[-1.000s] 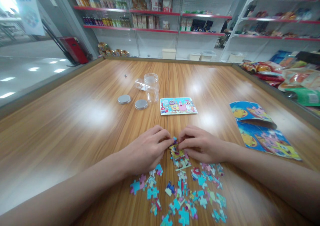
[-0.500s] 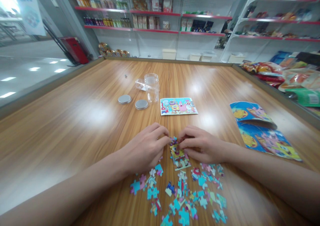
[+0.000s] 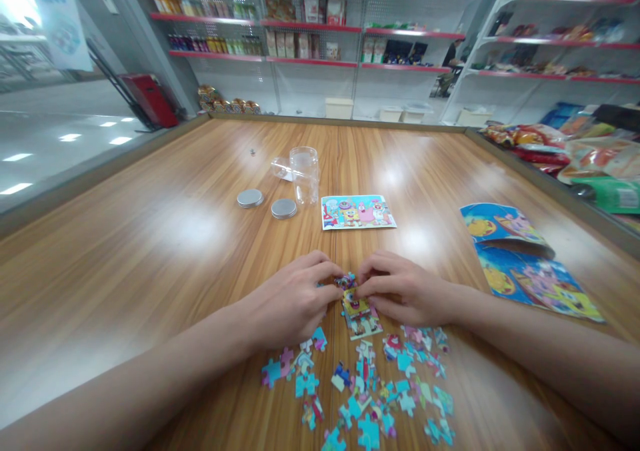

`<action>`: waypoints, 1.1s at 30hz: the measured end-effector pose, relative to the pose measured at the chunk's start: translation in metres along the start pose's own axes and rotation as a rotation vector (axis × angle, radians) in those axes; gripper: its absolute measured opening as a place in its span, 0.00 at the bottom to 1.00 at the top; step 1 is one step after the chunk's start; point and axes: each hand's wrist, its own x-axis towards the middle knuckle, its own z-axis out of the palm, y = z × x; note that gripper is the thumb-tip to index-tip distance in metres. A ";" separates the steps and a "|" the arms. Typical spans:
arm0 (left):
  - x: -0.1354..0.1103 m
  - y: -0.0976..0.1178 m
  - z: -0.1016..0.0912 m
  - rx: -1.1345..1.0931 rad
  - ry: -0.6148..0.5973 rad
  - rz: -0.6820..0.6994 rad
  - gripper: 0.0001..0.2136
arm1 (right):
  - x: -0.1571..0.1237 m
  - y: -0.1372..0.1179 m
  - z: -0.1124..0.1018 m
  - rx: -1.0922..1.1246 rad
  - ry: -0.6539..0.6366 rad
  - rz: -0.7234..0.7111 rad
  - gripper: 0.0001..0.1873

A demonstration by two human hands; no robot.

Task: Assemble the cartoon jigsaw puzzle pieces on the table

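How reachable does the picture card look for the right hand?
Probably yes: the picture card lies beyond the right hand and nothing stands between them, though that hand is at the joined puzzle pieces.

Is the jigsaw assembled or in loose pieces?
Partly assembled: a small SpongeBob section lies between the left hand and right hand, with many loose pieces nearer the camera.

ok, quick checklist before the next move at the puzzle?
1. Left hand at the partly assembled section: ok, by its far left corner.
2. Right hand steadying it: cannot tell; close at its right side, contact unclear.
3. Purplish part at the far end seated: cannot tell, too small.
4. Picture card uncovered: ok, beyond both hands.
5. Loose pieces spread apart: not ok, several bunched.
6. Metal lids away from hands: ok.
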 end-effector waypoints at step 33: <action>0.002 0.002 -0.001 -0.005 0.005 -0.036 0.16 | 0.002 -0.003 -0.002 -0.014 -0.005 0.019 0.11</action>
